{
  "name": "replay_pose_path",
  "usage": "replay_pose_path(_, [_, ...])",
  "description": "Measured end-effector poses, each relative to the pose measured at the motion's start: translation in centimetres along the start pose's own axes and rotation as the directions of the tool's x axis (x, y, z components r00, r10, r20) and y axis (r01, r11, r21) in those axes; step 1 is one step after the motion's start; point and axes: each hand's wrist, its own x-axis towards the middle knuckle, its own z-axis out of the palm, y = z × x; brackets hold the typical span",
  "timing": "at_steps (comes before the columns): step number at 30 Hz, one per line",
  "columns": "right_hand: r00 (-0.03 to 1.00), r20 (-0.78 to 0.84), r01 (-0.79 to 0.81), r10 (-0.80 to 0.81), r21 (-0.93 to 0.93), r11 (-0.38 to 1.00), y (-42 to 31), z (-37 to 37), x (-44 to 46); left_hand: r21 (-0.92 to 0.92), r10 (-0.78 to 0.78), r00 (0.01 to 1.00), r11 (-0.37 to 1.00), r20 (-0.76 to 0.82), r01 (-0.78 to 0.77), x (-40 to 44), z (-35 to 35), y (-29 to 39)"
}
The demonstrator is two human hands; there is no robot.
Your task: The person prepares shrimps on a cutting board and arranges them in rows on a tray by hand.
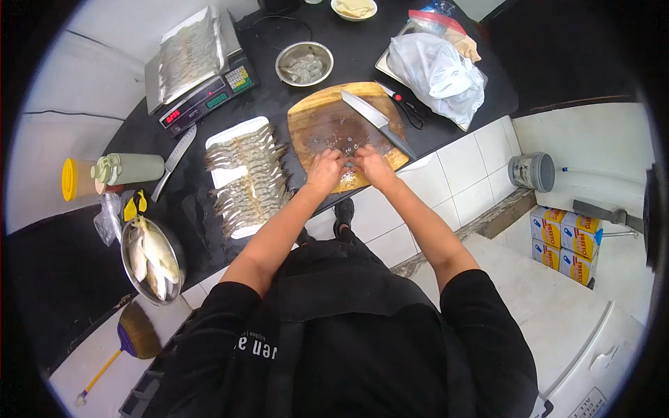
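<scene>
Both hands meet over the near part of a wet wooden cutting board point(306, 125). My left hand point(326, 169) and my right hand point(373, 166) are closed, fingertips pinching a small greyish shrimp point(350, 164) between them, mostly hidden by the fingers. Small pale bits lie around the fingertips. A kitchen knife point(366, 110) rests on the board's right side, its grey handle towards me. Left of the board, a white tray point(224, 177) carries rows of whole shrimp point(252, 157). Behind the board stands a steel bowl point(304, 64) with shrimp meat in it.
A digital scale point(209, 97) bears another shrimp tray. Near the left edge are a second knife point(174, 160), bottles point(132, 169) and a bowl of fish point(153, 258). Scissors point(410, 111) and a white plastic bag point(439, 73) lie right of the board.
</scene>
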Motion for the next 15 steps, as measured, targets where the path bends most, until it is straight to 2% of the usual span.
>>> replay_pose_path(1, [0.996,0.086,-0.019,0.019,0.003,1.000,0.2,-0.2,0.0,-0.002,0.007,1.000,1.000,0.001,-0.007,0.2,0.5,-0.3])
replay_pose_path(4, [0.997,0.061,-0.053,0.051,0.031,0.998,0.3,0.2,0.2,0.023,0.010,0.998,1.000,0.059,-0.012,0.6,1.4,-0.6])
replay_pose_path(9, [0.995,0.038,-0.098,0.097,0.044,0.994,0.5,1.1,0.2,0.014,0.040,0.999,0.999,0.002,-0.040,0.4,2.1,-0.8])
replay_pose_path(12, [0.998,0.070,-0.006,0.006,0.005,1.000,0.6,1.1,0.1,0.026,0.040,0.999,0.999,0.003,-0.041,0.4,2.0,-0.7])
replay_pose_path(15, [0.995,0.065,-0.072,0.072,-0.002,0.997,0.9,2.1,-0.1,0.015,0.029,0.999,0.999,-0.026,-0.028,0.3,2.0,-0.5])
